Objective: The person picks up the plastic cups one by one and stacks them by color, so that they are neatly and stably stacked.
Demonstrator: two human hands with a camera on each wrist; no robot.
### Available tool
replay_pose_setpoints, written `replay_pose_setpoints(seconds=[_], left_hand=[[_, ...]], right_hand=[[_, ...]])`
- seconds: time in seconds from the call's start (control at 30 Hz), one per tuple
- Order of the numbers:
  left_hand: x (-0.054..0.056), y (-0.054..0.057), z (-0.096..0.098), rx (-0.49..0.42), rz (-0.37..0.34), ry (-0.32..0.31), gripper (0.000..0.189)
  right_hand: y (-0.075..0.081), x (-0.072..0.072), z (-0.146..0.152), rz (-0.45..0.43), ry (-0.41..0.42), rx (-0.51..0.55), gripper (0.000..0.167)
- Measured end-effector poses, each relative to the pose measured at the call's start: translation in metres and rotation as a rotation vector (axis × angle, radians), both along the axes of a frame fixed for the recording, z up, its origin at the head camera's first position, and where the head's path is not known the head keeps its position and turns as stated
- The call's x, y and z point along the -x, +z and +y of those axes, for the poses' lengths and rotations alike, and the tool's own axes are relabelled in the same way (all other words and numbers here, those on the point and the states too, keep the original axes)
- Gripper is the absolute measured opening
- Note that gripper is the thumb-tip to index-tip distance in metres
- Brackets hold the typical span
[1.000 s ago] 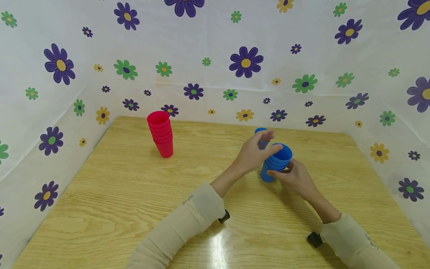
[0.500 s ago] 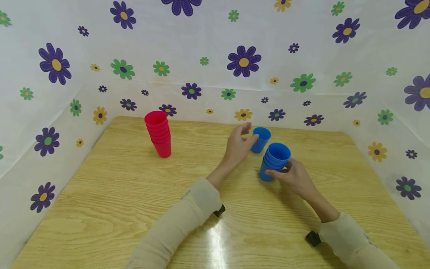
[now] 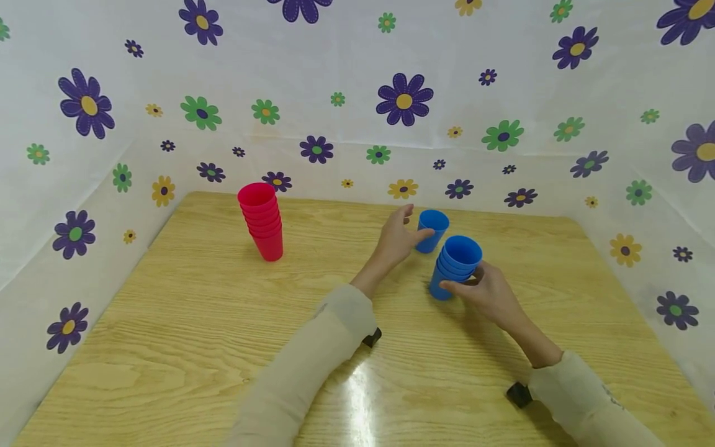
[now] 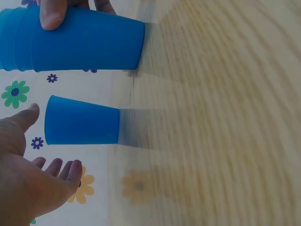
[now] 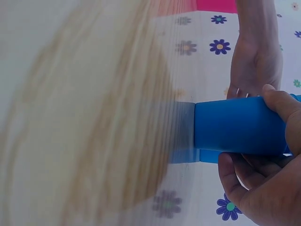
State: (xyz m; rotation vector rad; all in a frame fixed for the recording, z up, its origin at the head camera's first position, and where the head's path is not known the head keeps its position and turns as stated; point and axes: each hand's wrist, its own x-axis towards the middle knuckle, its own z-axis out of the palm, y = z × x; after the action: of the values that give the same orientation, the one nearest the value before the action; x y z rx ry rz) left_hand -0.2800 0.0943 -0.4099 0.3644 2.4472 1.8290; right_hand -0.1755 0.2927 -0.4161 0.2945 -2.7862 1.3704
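My right hand (image 3: 494, 295) grips a stack of nested blue cups (image 3: 454, 268) standing upright on the table. In the right wrist view, the thumb and fingers (image 5: 234, 181) lie on either side of the stack. A single blue cup (image 3: 436, 239) stands upright just behind it, to the left. My left hand (image 3: 395, 241) is at the left of that cup, thumb and fingers spread. The left wrist view shows space between this hand (image 4: 35, 183) and the single cup (image 4: 83, 123); neither thumb nor fingers seem to touch it.
A tall stack of nested red cups (image 3: 265, 228) stands on the left of the wooden table (image 3: 184, 323). White flower-patterned cloth (image 3: 346, 56) encloses the table at the back and both sides. A black wrist device (image 3: 519, 394) sits under the right sleeve.
My left hand has moved from over the blue stack's mouth leftward and back to beside the single blue cup, uncovering that cup. The right hand keeps its grip on the stack.
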Motion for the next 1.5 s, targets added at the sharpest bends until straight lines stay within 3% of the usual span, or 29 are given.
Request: replay_pose_setpoints(seconds=[0.4, 0.87, 1.23, 1.5], left_hand=[[0.009, -0.007, 0.019, 0.142, -0.012, -0.02, 0.076], [0.007, -0.009, 0.021, 0.097, -0.061, 0.006, 0.069], [0.004, -0.008, 0.002, 0.015, -0.066, -0.021, 0.072], [0.001, 0.001, -0.023, 0.033, -0.059, -0.068, 0.071]], right_hand=[[0.004, -0.001, 0.0, -0.002, 0.002, 0.005, 0.066], [0.003, -0.001, -0.001, -0.002, -0.014, 0.001, 0.065], [0.001, 0.0, -0.001, 0.007, -0.008, -0.012, 0.065], [0.002, -0.002, -0.001, -0.009, -0.012, -0.005, 0.065]])
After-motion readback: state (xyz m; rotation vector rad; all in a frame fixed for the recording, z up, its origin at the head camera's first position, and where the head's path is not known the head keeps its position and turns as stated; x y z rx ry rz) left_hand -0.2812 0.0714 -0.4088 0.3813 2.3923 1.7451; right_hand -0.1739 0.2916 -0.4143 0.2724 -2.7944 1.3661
